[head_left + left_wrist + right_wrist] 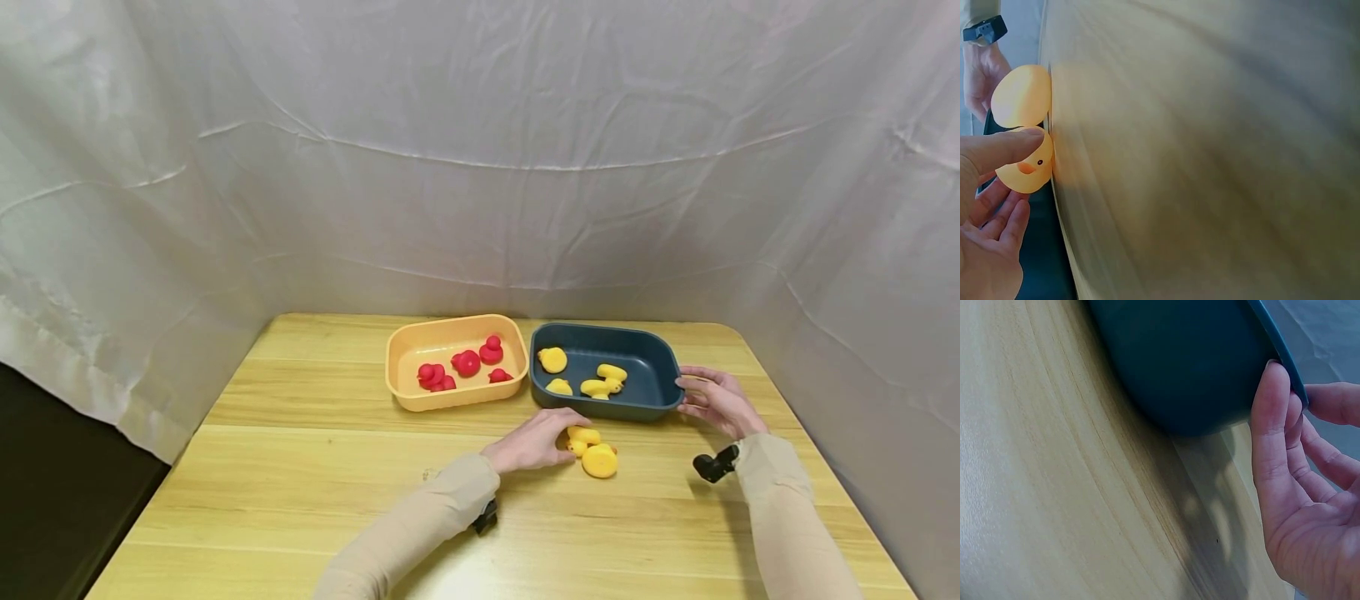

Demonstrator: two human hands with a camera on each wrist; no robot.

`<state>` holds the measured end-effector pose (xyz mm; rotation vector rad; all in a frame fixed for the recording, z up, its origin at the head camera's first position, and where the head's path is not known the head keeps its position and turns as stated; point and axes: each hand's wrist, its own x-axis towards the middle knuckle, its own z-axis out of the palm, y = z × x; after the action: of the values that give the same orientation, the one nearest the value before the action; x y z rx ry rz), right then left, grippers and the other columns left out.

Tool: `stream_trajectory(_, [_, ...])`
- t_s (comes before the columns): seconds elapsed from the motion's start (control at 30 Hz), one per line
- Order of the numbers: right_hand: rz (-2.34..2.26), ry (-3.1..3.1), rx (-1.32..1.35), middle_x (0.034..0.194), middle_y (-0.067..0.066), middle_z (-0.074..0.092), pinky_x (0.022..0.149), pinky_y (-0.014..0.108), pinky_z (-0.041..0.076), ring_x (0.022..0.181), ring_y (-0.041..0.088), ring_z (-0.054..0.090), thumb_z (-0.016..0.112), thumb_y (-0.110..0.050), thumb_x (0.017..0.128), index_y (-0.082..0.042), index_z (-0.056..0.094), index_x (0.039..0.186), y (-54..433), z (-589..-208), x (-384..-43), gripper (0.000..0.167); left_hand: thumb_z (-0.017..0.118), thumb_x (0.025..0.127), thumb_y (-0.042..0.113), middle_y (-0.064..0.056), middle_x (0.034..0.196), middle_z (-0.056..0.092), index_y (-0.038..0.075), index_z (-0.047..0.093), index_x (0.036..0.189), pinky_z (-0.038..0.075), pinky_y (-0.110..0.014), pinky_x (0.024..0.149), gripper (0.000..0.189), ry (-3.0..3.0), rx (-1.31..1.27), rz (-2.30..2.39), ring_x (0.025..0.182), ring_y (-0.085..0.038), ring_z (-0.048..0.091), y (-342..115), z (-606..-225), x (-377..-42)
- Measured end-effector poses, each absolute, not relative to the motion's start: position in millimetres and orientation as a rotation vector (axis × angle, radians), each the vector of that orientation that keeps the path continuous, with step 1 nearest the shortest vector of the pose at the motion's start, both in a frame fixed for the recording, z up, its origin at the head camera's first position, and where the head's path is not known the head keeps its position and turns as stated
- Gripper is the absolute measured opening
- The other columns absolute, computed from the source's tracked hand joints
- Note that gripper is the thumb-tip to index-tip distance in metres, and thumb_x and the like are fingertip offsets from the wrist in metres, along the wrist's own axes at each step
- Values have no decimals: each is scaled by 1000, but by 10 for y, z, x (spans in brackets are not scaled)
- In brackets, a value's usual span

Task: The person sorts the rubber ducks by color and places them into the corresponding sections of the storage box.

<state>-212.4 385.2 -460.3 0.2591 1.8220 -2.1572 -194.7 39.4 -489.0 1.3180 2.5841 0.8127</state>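
My left hand (534, 442) reaches to a yellow rubber duck (1025, 169) on the table, thumb on one side and fingers on the other. In the left wrist view the thumb overlaps part of it. Close against that duck lies a second yellow duck (600, 461), flat base showing. My right hand (718, 400) holds the right end of a dark blue bin (637, 410), thumb against the outer wall and a finger beyond the rim, seen in the right wrist view. Several yellow ducks (552, 360) lie inside this bin, some on their sides.
A light orange bin (450, 401) stands left of the blue bin, nearly touching it, with several red ducks (466, 362) inside. Both are near the back of the wooden table (315, 467). Pale curtains (480, 183) hang behind and at both sides.
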Motion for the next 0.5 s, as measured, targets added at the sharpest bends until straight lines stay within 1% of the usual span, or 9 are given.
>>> stream_trajectory(0.33, [-2148,1838,269,88,-5,72,68,25,63,70,11,68,57,-8,102,-23,69,103,3855,-4608,-2133,19,73,93,19,-2,132,64,12,59,137,46,-20,110,47,2604,1336,797,120,-12,60,399,-4892,-1943])
stream_trajectory(0.5, [-2143,1840,279,87,-5,72,68,25,64,70,11,68,59,-9,101,-23,69,103,3854,-4610,-2135,18,71,95,18,-3,132,64,10,58,139,47,-19,108,46,2599,1350,812,119,-12,60,400,-4903,-1944])
